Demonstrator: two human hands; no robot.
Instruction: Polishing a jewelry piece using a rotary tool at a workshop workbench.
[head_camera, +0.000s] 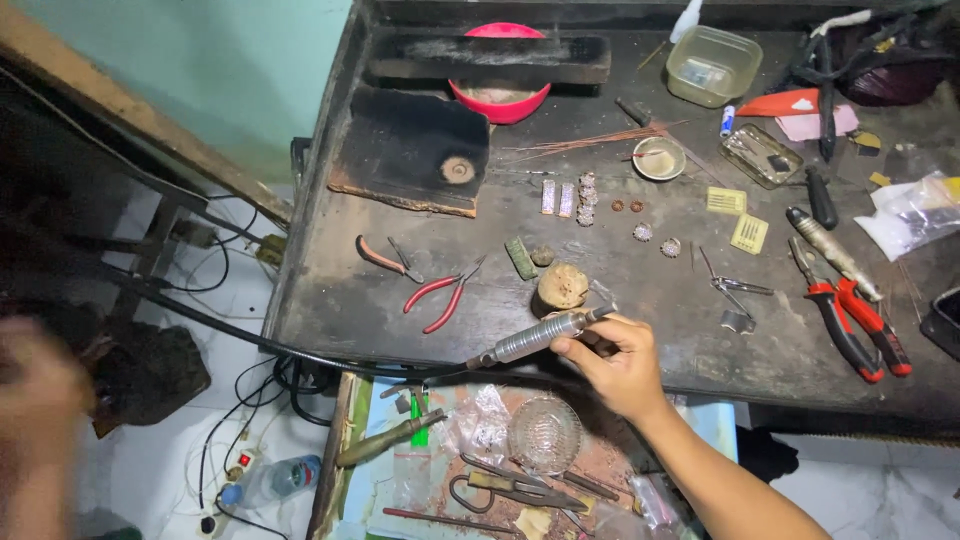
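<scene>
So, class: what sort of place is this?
Probably a small jewellery or metalwork bench: the right hand holds a flexible-shaft handpiece, with red-handled pliers and small metal pieces on the worn bench.

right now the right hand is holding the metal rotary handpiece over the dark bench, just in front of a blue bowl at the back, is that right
Not quite: the bowl at the back of the dark bench is pink-red, not blue. The rest holds: the head view shows the right hand gripping the metal rotary handpiece over the bench's front edge, its flexible shaft trailing off to the left.
</scene>
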